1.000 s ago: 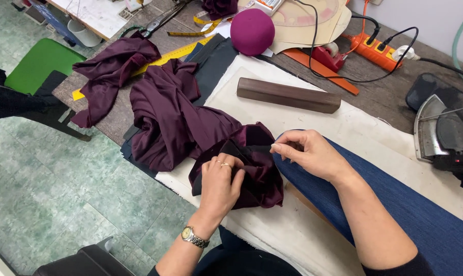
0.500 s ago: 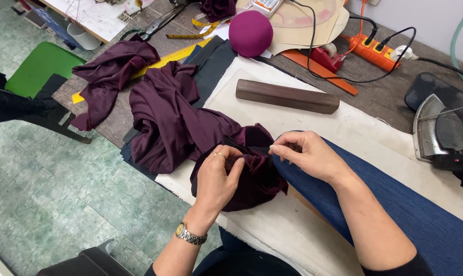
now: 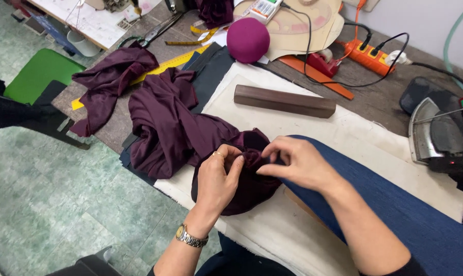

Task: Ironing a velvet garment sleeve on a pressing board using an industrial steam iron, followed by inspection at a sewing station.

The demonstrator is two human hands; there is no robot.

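A dark purple garment (image 3: 170,128) lies bunched on the cream pressing pad (image 3: 313,128) and spills left onto the table. My left hand (image 3: 218,176), with a ring and a wristwatch, pinches a fold of the dark purple fabric near its lower end. My right hand (image 3: 295,163) grips the same fold from the right, fingertips almost touching the left hand. Under my right forearm runs a blue padded board (image 3: 405,220).
A brown wooden block (image 3: 285,101) lies on the pad behind my hands. A second purple cloth (image 3: 106,84), a yellow ruler (image 3: 165,64), a magenta round cushion (image 3: 248,40), an orange power strip (image 3: 369,53) and an iron (image 3: 441,135) at the right surround the work.
My hands have closed in on each other, gathering the purple fabric into a tighter fold. The view has shifted slightly.
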